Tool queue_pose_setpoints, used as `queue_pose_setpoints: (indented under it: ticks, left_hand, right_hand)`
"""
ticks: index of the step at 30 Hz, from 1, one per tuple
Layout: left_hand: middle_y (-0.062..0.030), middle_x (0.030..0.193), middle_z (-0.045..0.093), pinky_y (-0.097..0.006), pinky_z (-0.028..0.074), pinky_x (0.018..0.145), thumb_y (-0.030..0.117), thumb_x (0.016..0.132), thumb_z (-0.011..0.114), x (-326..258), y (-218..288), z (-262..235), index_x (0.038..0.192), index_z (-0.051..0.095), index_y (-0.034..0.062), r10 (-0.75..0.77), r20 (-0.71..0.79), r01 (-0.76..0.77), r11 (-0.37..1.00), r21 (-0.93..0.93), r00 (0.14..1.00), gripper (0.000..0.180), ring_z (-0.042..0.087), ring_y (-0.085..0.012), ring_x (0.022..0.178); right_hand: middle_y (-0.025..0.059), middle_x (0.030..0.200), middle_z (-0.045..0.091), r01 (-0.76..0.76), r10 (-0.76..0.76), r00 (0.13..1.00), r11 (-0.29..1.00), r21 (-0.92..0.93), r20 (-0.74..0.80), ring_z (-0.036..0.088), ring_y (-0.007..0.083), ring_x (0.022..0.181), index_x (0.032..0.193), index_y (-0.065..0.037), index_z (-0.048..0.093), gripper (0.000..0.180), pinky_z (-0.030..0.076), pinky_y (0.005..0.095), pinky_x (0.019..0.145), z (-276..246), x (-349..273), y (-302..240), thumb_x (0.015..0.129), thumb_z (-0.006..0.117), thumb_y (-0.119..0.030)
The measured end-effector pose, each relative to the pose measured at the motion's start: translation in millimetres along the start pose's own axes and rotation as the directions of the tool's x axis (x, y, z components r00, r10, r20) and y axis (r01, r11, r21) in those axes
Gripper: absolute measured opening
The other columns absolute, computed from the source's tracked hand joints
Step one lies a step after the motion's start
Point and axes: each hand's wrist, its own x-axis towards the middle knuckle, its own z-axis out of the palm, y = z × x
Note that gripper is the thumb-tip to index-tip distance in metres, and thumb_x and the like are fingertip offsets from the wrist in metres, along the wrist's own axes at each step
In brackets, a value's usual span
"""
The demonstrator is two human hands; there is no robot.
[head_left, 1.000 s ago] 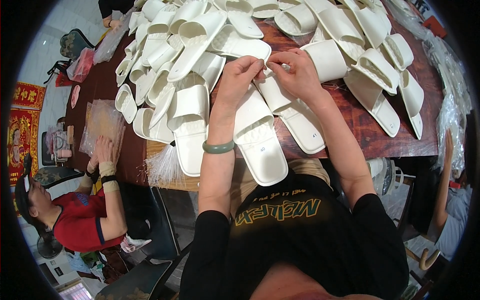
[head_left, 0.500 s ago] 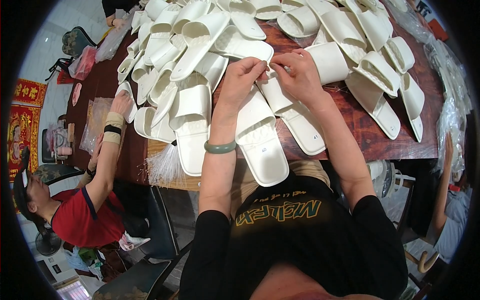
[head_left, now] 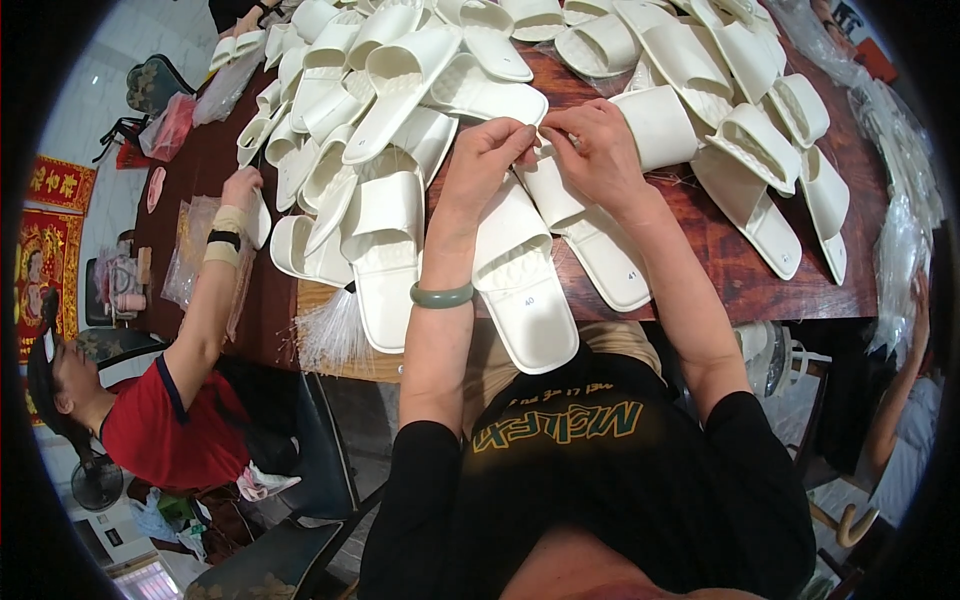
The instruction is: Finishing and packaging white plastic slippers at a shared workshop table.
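Above two white slippers, my left hand and my right hand meet, fingertips pinched almost against each other. Whatever lies between them is too small to make out. Below my left hand is one open-toed slipper, its sole end jutting over the table's near edge. Its neighbour lies at a slant beneath my right hand and wrist. Just left of my left forearm rests another white slipper. A bundle of thin clear plastic strands hangs at the table edge.
More white slippers pile across the dark red wooden table. Clear plastic bags line its right side. On the left, a co-worker in a red shirt handles a white slipper. Another person's arm shows far right.
My hands stay almost still, fingertips together. The co-worker's hand at left has shifted slightly with the slipper. White slippers now show by the person at the upper left.
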Motion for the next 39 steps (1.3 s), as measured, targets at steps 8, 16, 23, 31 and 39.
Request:
queue_pose_setpoints:
  ticks: [8, 16, 23, 31, 39]
  left_hand:
    - [-0.0012, 0.066, 0.059, -0.020, 0.041, 0.060, 0.010, 0.089, 0.056, 0, 3, 0, 0.083, 0.063, -0.0019, -0.015, 0.024, 0.014, 1.000, 0.010, 1.000, 0.015, 0.053, -0.0072, 0.062]
    - [-0.0014, 0.067, 0.058, -0.021, 0.041, 0.060, 0.013, 0.090, 0.055, 0, 2, 2, 0.082, 0.061, -0.0016, -0.020, 0.029, 0.019, 1.000, 0.013, 0.999, 0.018, 0.053, -0.0077, 0.062]
    - [0.0024, 0.067, 0.054, -0.021, 0.042, 0.058, 0.019, 0.092, 0.053, -2, 10, -9, 0.086, 0.059, 0.0044, 0.039, -0.202, -0.066, 0.989, -0.130, 0.979, 0.016, 0.050, -0.0068, 0.061]
    - [0.0030, 0.059, 0.042, -0.021, 0.025, 0.038, 0.015, 0.090, 0.052, -113, 146, 4, 0.079, 0.055, 0.0123, 0.559, 0.071, -0.165, 0.360, -0.918, 0.826, 0.012, 0.030, -0.0057, 0.039]
    - [-0.0061, 0.054, 0.050, -0.028, 0.035, 0.040, 0.023, 0.088, 0.054, -166, 123, 14, 0.090, 0.062, 0.0000, 0.206, 0.908, -0.313, 0.945, -0.089, 0.365, 0.024, 0.049, -0.0152, 0.042]
  right_hand:
    - [0.0101, 0.072, 0.064, -0.044, 0.044, 0.998, 0.999, 0.002, -0.054, 0.058, 0.0278, 0.065, 0.078, -0.003, 0.066, 0.006, 0.044, 0.0366, 0.066, 0, 0, -3, 0.075, 0.064, -0.007]
    - [0.0117, 0.075, 0.067, -0.527, 0.464, 0.848, 0.789, 0.316, 0.256, 0.062, 0.0160, 0.065, 0.088, -0.001, 0.067, 0.017, 0.047, 0.0281, 0.061, -4, 0, 4, 0.079, 0.064, -0.015]
    - [0.0085, 0.073, 0.066, -0.555, 0.512, 0.830, 0.715, 0.424, 0.222, 0.058, 0.0117, 0.062, 0.091, 0.000, 0.067, 0.020, 0.046, 0.0263, 0.060, 3, -4, 23, 0.083, 0.061, -0.017]
    - [0.0022, 0.069, 0.061, -0.548, 0.580, 0.807, 0.667, 0.505, 0.108, 0.051, 0.0068, 0.062, 0.092, 0.002, 0.065, 0.024, 0.042, 0.0239, 0.058, 8, -13, 39, 0.087, 0.060, -0.021]
    - [-0.0001, 0.070, 0.061, -0.541, 0.633, 0.761, 0.501, 0.675, 0.140, 0.050, 0.0047, 0.062, 0.091, 0.002, 0.066, 0.021, 0.040, 0.0204, 0.056, 3, -15, 44, 0.085, 0.063, -0.018]
